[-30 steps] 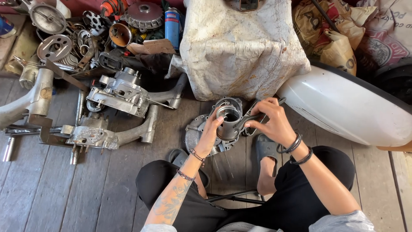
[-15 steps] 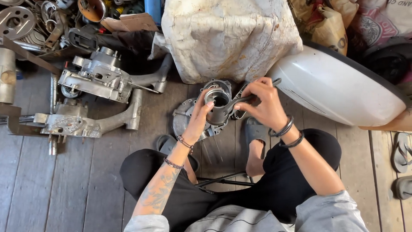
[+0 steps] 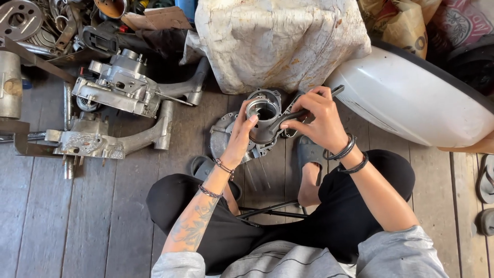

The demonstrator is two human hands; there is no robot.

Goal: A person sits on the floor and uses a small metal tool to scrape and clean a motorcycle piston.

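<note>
I sit cross-legged on a wooden plank floor. My left hand (image 3: 241, 133) grips a short grey metal cylinder sleeve (image 3: 262, 114), thumb on its rim, holding it upright in front of me. My right hand (image 3: 312, 120) is closed around a dark hand tool (image 3: 288, 117) whose jaws meet the sleeve's side, and its handle end sticks out past my fingers to the upper right. Under both hands a round engine case (image 3: 222, 135) lies flat on the floor.
Two aluminium engine casings (image 3: 117, 90) with long arms lie to the left. A lumpy white sack (image 3: 278, 38) stands just behind the sleeve. A white curved body panel (image 3: 417, 100) is at right. Scrap gears and parts (image 3: 31, 23) pile at top left. Sandals (image 3: 486, 180) rest at the right edge.
The view has shifted so the parts pile slides left and up. Both hands stay on the sleeve and tool, with the tool handle swung slightly.
</note>
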